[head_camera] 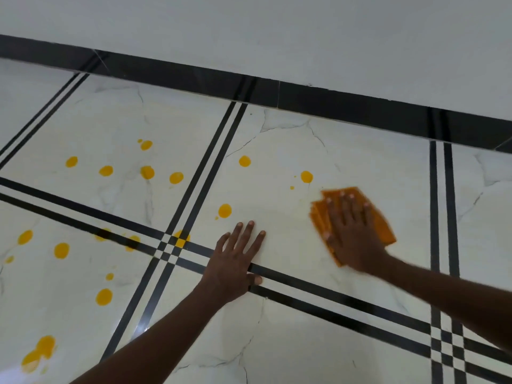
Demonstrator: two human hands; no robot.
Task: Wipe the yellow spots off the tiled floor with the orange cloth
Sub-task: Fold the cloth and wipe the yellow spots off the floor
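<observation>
Wiping in progress | right hand (352, 234) flat, pinning orange cloth (383, 231) | left hand (235, 261) open, bracing on tiled floor (277, 342) | advise firm overlapping strokes toward nearest yellow spot (306, 176).

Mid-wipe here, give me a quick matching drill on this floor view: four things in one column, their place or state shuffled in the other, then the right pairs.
Things:
1. orange cloth
2. left hand
3. right hand
4. black skirting strip

Places or states:
A. runs along the foot of the wall
B. bare, flat on the tile, fingers spread
C. folded, lying on the floor under a palm
D. pressing down on the cloth

Pairs: 1-C, 2-B, 3-D, 4-A
</observation>
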